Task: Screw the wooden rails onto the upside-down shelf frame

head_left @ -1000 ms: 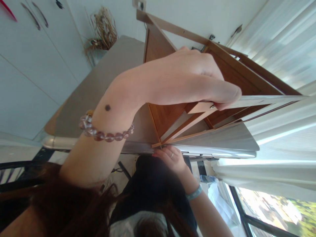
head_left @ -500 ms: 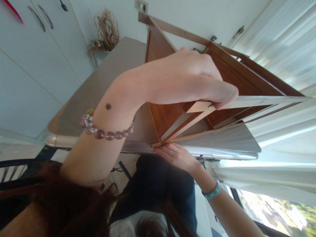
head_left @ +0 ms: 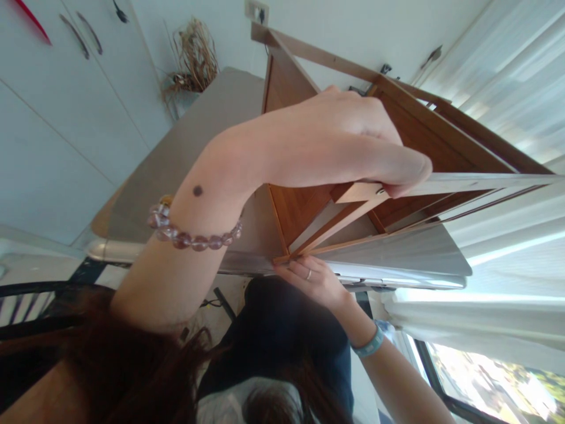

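Observation:
A brown wooden furniture frame (head_left: 304, 212) with flat panels and slim rails stands tilted in view on a grey table (head_left: 189, 147). My left hand (head_left: 344, 138), above a beaded bracelet, is closed over the frame's upper corner, where a pale rail and a slanted bar meet; the thumb presses the rail and the other fingers are mostly hidden behind. Low at the table's front edge, my right hand (head_left: 315, 280), wearing a ring and a teal wristband, has its fingers together against the frame's bottom corner. The fingertips there are partly hidden.
White cabinets (head_left: 57, 135) fill the left side. Dried plants (head_left: 198, 59) stand behind the table, beneath a wall socket (head_left: 256, 12). White curtains (head_left: 521, 235) and a window (head_left: 498, 377) are on the right. A black chair (head_left: 39, 306) is at lower left.
The whole view has shifted slightly, so everything sits a little further right. The right wrist has turned slightly. Both hands keep their places on the wooden frame.

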`<state>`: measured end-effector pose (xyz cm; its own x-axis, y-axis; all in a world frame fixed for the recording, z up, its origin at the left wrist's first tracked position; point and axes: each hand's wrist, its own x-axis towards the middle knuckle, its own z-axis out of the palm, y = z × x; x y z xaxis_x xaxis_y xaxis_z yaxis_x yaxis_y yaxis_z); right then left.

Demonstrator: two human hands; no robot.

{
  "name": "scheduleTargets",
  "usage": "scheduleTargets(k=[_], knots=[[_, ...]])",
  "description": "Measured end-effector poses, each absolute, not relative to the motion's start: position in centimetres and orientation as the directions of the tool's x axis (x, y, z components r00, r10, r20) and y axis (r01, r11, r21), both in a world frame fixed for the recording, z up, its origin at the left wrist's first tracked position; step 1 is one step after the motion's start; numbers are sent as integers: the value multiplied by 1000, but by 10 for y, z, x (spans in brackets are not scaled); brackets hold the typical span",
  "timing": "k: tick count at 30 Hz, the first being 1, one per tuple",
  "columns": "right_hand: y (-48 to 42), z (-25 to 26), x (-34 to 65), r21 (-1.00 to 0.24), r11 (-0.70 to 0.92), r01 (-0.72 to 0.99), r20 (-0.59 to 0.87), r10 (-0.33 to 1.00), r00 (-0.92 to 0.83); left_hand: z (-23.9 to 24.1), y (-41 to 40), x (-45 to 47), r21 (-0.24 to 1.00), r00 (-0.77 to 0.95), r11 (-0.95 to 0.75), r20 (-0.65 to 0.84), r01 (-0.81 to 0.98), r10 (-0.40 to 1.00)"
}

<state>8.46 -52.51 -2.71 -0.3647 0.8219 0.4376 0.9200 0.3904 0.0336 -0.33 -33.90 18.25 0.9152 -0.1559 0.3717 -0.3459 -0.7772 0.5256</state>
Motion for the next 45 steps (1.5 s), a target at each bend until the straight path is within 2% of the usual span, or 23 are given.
scheduleTargets(k=[3,8,12,14,19,23,28,30,34,36,38,40,42,45], knots=[[-528,-30,71,-107,262,959,477,860,-182,183,-339,-3,528,914,-775,375,-348,-155],[-531,-36,47,-330,36,943,531,833,154,185,-339,-4,541,923,-773,356,-331,-146],[-533,-33,31,-543,-123,831,472,774,423,185,-338,-6,540,924,-774,352,-332,-151],[-534,-33,26,-595,-159,788,444,752,487,184,-338,-6,526,921,-782,357,-334,-154],[-534,-37,20,-588,-187,787,457,725,514,183,-338,-5,518,920,-789,363,-330,-146],[-533,-38,19,-654,-258,711,423,655,627,183,-338,-4,509,920,-794,361,-331,-152],[-532,-34,22,-422,-345,838,435,734,521,183,-337,-5,526,922,-783,357,-332,-151],[-531,-34,21,-484,-349,802,396,730,556,183,-336,-5,525,918,-780,363,-342,-158],[-528,-38,14,-794,-336,507,191,654,732,183,-338,-5,518,910,-776,376,-361,-172],[-525,-41,8,-914,-297,277,44,606,794,183,-338,-5,512,905,-776,389,-369,-174],[-522,-44,2,-980,-199,-9,-125,579,806,183,-338,-4,504,901,-778,395,-376,-180],[-519,-47,-3,-933,-45,-357,-313,590,744,183,-338,-3,495,900,-782,394,-380,-188],[-516,-49,-6,-755,89,-650,-460,634,622,183,-337,-3,486,898,-786,394,-382,-193],[-514,-45,-8,-500,175,-849,-553,690,467,183,-336,-3,474,896,-788,392,-392,-210]])
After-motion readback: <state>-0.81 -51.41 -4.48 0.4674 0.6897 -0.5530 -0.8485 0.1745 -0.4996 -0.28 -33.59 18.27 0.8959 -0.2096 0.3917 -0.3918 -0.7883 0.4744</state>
